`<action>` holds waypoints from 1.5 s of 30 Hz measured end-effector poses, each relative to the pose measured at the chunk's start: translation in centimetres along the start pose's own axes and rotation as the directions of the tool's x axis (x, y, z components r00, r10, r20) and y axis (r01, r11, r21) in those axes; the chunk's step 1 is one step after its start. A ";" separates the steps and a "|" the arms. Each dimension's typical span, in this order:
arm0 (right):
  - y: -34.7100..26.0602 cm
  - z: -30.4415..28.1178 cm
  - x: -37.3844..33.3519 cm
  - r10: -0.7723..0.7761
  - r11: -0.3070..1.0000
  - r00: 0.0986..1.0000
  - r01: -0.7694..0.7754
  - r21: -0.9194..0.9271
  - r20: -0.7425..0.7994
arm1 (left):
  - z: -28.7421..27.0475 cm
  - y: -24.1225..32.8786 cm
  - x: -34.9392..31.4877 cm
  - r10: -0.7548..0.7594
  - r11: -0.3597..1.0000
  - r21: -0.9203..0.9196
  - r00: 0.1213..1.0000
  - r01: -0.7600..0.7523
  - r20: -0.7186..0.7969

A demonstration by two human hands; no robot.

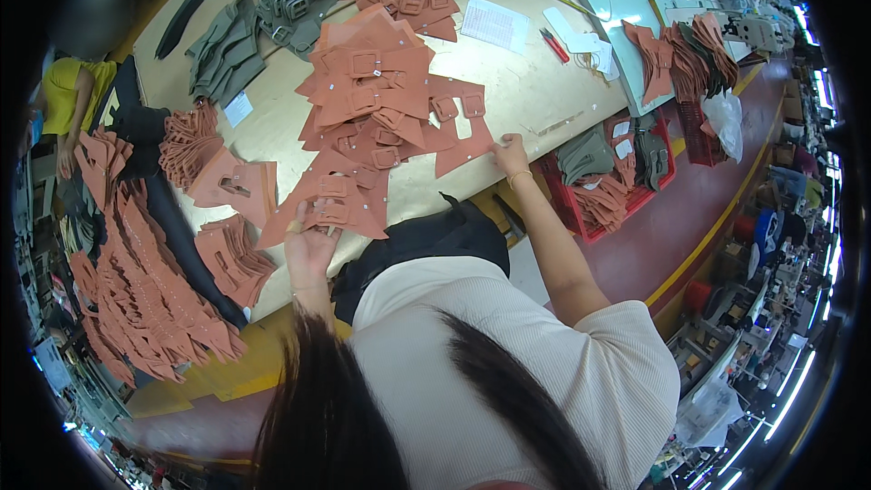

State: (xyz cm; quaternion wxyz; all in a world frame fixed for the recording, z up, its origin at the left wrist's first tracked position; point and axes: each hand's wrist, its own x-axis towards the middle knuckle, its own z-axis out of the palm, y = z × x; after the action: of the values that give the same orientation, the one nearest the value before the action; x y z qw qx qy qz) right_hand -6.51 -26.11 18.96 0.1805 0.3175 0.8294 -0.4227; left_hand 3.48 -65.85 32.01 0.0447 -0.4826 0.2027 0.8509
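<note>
A pile of terracotta cut pieces with covered square buckles (367,82) lies on the table in front of me. At its near end my left hand (311,249) is turned palm up, its fingers closed at the edge of a terracotta buckled piece (349,189). Part of those fingers is hidden by the piece. To the right, my right hand (511,156) pinches the lower right corner of a flat terracotta piece (461,150), which has a buckle near its top. The far side of that piece runs in beside the pile.
Green buckled pieces (295,9) and a paper sheet (494,24) lie farther back, near red-handled scissors (554,45). A red crate (670,161) of cut pieces stands to my right below the table edge. Hanging terracotta strips (150,286) and another person in yellow (68,95) are at left.
</note>
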 end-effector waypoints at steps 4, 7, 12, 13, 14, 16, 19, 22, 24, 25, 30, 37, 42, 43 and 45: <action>-1.4 0.4 -1.8 0.185 0.854 0.958 -0.268 0.446 0.220 | -1.0 2.4 -0.1 0.092 0.995 -0.027 0.995 -0.091 0.030; -2.1 1.7 -2.7 0.155 0.781 0.960 -0.263 0.567 0.232 | -2.6 4.3 -1.1 0.204 0.978 -0.041 0.979 -0.205 -0.014; -2.0 2.2 -1.2 0.021 0.848 0.993 -0.081 0.523 0.119 | -5.9 6.3 -2.3 0.272 0.951 -0.121 0.955 -0.286 -0.117; -1.8 1.7 -0.4 -0.025 0.872 0.994 -0.029 0.489 0.104 | -6.7 6.5 -2.5 0.266 0.950 -0.147 0.960 -0.276 -0.085; -1.5 0.9 0.4 -0.066 0.900 0.997 0.040 0.435 0.045 | -7.4 6.4 -2.6 0.274 0.945 -0.159 0.958 -0.286 -0.089; -1.4 -1.0 1.9 -0.139 0.947 0.989 0.150 0.283 -0.058 | -8.9 6.1 -2.7 0.290 0.936 -0.173 0.951 -0.305 -0.105; -2.1 -2.6 1.7 -0.475 0.874 0.790 0.374 -0.309 -0.387 | -10.6 5.3 -2.6 0.274 0.932 -0.203 0.950 -0.301 -0.151; -5.8 -1.7 -0.5 -0.678 0.730 0.683 0.583 -0.357 -0.271 | -11.8 4.5 -2.6 0.273 0.931 -0.228 0.959 -0.284 -0.079; -8.4 1.2 -3.7 -0.748 0.660 0.663 0.736 -0.151 -0.042 | -12.2 4.2 -2.5 0.278 0.936 -0.194 0.954 -0.295 -0.108; -9.4 3.5 -5.6 -0.788 0.608 0.609 0.793 -0.046 0.092 | -12.3 4.1 -2.4 0.287 0.936 -0.176 0.951 -0.304 -0.114; -11.4 16.7 -14.3 -0.813 0.345 0.266 0.937 0.061 0.517 | -13.0 4.4 -2.0 0.240 0.957 -0.149 0.967 -0.250 -0.084; -11.1 20.6 -16.6 -0.703 0.303 0.463 0.882 -0.361 0.540 | -14.1 4.9 -3.4 0.191 0.974 -0.123 0.981 -0.192 -0.022; -12.5 13.7 -15.4 -0.566 0.645 0.458 0.764 0.022 0.685 | -13.0 5.1 -2.9 0.201 0.978 -0.047 0.979 -0.202 -0.024; -13.0 11.4 -14.7 -0.535 0.688 0.451 0.723 0.059 0.715 | -12.5 5.2 -2.6 0.216 0.976 -0.040 0.976 -0.215 0.029; -13.7 6.6 -13.4 -0.557 0.736 0.443 0.655 0.171 0.702 | -11.6 5.7 -2.0 0.170 0.984 -0.065 0.984 -0.167 0.045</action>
State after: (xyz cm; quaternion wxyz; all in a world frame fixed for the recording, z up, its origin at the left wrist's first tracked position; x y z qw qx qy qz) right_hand -5.80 -42.52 30.79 0.3432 -0.2032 0.7729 -0.4935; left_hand 12.26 -75.29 30.15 -0.0370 -0.4435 0.2156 0.8692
